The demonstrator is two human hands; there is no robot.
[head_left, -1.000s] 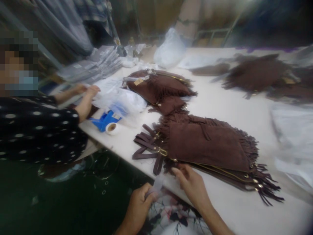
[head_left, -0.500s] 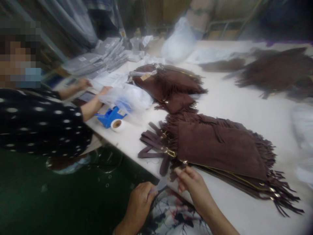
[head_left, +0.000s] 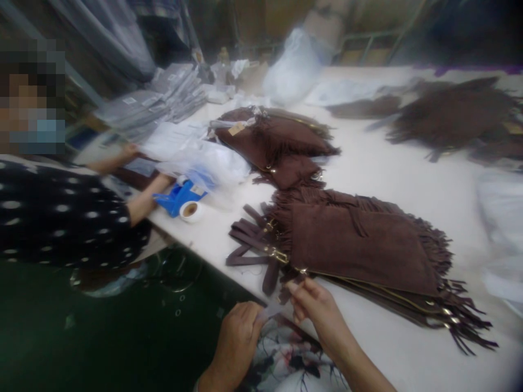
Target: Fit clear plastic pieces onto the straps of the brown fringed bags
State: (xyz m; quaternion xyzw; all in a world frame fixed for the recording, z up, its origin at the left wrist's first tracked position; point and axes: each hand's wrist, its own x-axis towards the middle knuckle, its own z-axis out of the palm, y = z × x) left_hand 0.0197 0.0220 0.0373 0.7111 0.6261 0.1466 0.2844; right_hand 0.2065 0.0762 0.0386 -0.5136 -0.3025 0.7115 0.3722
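Observation:
My left hand (head_left: 239, 335), at the table's near edge, is closed on a thin translucent strip (head_left: 270, 311), which looks like plastic film. Just to its right, my right hand (head_left: 314, 302) pinches the end of a brown strap (head_left: 285, 294) by the near corner of a fringed bag. That dark brown suede bag (head_left: 359, 247) lies on top of a stack of similar bags with gold zips. Looped straps (head_left: 245, 242) with gold buckles stick out at its left. My fingers partly cover the pinched piece.
A co-worker in a dotted top (head_left: 69, 209) works at the left. Near them are a blue tape dispenser (head_left: 180, 197), a white roll (head_left: 191, 211) and clear plastic bags (head_left: 223, 160). More brown bags (head_left: 281, 136) and grey packets (head_left: 175, 90) lie on the white table (head_left: 368, 163).
My hands are slightly closer together, still holding the strip and strap end. The co-worker's hands have moved left and down, away from the plastic. The view has shifted a little.

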